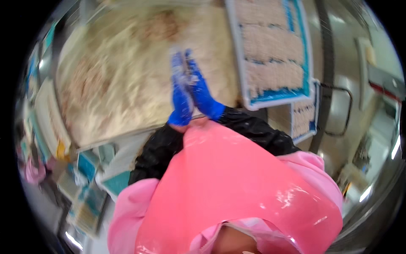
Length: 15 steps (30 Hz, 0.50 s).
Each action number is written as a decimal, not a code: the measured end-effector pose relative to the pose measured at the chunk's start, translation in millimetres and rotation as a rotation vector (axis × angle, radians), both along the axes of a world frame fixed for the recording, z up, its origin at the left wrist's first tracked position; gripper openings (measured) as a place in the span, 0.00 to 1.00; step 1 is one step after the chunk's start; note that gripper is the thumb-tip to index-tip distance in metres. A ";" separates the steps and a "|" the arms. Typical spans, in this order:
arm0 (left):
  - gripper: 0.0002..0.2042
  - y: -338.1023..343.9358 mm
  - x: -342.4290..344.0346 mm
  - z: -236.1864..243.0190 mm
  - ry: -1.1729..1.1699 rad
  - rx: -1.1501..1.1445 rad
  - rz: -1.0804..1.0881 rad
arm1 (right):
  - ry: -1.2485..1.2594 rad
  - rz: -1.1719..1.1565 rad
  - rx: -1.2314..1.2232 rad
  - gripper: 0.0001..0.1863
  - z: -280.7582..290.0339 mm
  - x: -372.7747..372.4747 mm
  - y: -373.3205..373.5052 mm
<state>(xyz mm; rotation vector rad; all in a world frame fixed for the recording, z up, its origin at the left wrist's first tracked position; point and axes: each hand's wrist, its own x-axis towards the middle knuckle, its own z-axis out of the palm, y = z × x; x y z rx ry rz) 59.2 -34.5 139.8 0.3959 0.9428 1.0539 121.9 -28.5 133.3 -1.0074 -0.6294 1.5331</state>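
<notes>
My left hand and my right hand, both in blue gloves dusted with pale crumbs, are held nearly palm to palm in front of me. Their fingers stretch straight away from my body. Pale crumbly matter shows between the fingers, but blur hides whether a solid piece is caught there. Beneath and beyond them spreads a wide bed of cream-coloured crumbs, with pinkish-brown patches at the far side and on the left.
Right of the crumbs stands a white-rimmed tray lined with blue, holding rows of crumb-coated pieces. A lower tray holds similar rows. A metal handle sticks out farther right. Teal bins stand at the lower left.
</notes>
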 end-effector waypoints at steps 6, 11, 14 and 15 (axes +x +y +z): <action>0.24 18.3 65.6 -4.1 -0.089 -0.070 -0.127 | 0.233 -0.201 0.209 0.23 18.3 57.6 -10.8; 0.25 14.8 112.3 -4.1 -0.123 -0.113 -0.191 | 0.657 -0.277 -0.032 0.21 21.8 160.5 -25.0; 0.25 12.9 117.7 0.3 -0.105 -0.138 -0.174 | 0.597 -0.376 -0.024 0.29 32.4 249.3 -44.5; 0.25 14.0 117.6 2.2 -0.089 -0.138 -0.157 | -0.119 -0.283 0.124 0.31 23.9 286.6 -51.8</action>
